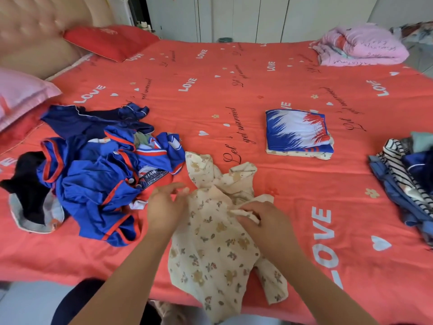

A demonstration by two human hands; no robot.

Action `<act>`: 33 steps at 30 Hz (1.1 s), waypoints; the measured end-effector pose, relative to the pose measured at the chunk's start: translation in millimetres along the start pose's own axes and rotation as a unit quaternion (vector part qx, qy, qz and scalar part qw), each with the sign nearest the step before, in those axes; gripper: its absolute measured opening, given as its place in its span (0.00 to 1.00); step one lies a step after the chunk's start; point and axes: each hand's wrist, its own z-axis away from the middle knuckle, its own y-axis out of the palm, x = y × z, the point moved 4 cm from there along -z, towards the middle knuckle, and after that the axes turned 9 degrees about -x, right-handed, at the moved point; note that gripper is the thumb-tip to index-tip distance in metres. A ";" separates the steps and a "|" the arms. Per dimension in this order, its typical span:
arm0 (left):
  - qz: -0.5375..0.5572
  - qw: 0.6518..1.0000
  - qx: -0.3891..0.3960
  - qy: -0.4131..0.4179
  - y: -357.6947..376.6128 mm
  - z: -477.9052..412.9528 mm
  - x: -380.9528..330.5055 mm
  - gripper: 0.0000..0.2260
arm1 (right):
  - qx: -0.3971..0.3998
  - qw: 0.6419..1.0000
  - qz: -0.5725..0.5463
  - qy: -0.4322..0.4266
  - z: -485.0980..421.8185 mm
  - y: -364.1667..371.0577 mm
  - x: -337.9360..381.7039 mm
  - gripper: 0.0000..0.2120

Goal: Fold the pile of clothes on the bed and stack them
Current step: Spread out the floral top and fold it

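A cream garment with a small bear and flower print (218, 249) lies crumpled at the near edge of the bed, its lower end hanging over the edge. My left hand (165, 207) pinches its cloth at the left side. My right hand (262, 221) grips a bunched fold of it in the middle. To the left lies an unfolded pile of blue clothes with red trim (100, 179), with dark navy pieces behind it. A folded stack topped by a blue, white and red garment (297, 132) sits at the middle right of the bed.
The red bedspread (210, 90) with "LOVE" print covers the bed. A second heap with striped and blue clothes (407, 181) lies at the right edge. A red pillow (110, 42), a pink pillow (21, 95) and a folded pink quilt (360, 45) sit along the far side.
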 end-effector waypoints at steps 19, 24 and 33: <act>0.077 0.981 0.120 -0.131 46.9 0.4 -0.3 0.08 | 0.022 0.992 0.124 0.000 -107.7 19.4 -43.2 0.24; 0.107 0.972 0.114 -0.175 33.1 -23.6 1.8 0.09 | 0.133 0.923 0.339 -0.127 -151.0 52.0 -56.2 0.14; 0.111 0.992 -0.001 -0.056 -16.7 -65.4 -80.1 0.11 | -0.076 0.991 0.059 -0.088 -152.2 -69.4 8.4 0.07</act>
